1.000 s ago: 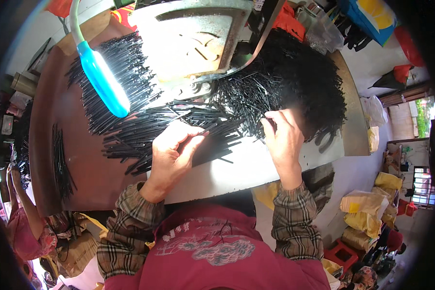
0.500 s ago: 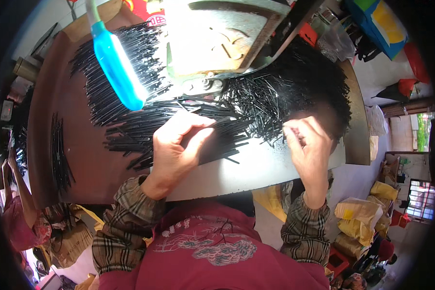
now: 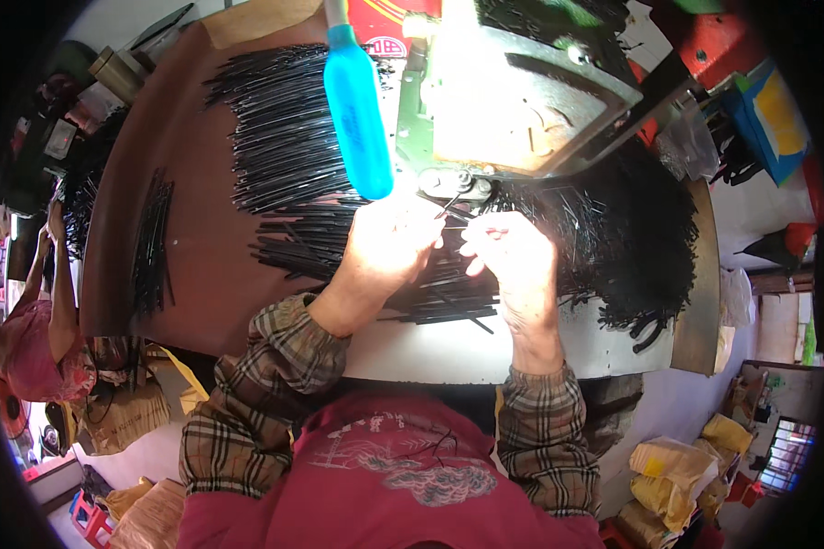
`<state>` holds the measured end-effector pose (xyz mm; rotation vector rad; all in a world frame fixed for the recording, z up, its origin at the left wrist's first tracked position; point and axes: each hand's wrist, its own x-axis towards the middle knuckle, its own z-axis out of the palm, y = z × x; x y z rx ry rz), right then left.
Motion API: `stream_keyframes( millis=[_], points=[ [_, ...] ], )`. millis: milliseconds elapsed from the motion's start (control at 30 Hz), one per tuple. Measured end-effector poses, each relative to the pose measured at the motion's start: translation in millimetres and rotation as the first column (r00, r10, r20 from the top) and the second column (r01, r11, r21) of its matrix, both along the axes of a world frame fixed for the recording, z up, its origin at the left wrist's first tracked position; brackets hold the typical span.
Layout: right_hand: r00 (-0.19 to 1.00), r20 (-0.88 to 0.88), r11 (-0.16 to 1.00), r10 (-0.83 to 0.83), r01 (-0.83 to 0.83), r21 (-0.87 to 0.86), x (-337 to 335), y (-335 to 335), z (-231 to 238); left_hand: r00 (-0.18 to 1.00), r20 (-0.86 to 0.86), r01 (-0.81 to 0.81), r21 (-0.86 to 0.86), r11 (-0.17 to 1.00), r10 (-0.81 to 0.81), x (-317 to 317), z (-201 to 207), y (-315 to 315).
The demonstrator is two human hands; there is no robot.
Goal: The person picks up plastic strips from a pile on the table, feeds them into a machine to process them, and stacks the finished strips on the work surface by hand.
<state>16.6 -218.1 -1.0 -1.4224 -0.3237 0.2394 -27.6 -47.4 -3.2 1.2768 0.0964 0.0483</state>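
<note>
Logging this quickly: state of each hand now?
Left hand: curled; can't tell through glare whether it holds anything.
Right hand: partly curled; hold can't be told.

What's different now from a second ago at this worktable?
The right hand has moved left, from the edge of the big black pile to beside the left hand, which has moved up closer to the machine. Glare hides whether either took hold of something new. The view shifted too. The small rod bundle stayed at the table's left.
</note>
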Motion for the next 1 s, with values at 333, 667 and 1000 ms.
stream_keyframes(
  millis=[333, 667, 1000],
  points=[
    [0.993, 0.057, 0.981, 0.102, -0.091, -0.169, 6.8, 2.7, 7.7, 0.993, 0.072, -0.116, 0.524, 0.843, 0.092, 9.0, -5.9, 13.0],
    [0.928, 0.371, 0.864, 0.037, 0.157, -0.478, 8.6, 19.2, -5.8, 0.968, 0.199, -0.225, 0.401, 0.888, 0.156, 11.1, -10.8, 7.7],
    [0.899, 0.436, 0.86, 0.04, 0.191, -0.473, 12.6, 18.6, -9.9, 0.967, 0.226, -0.2, 0.372, 0.907, 0.12, 10.5, -15.0, 9.5]
  ],
)
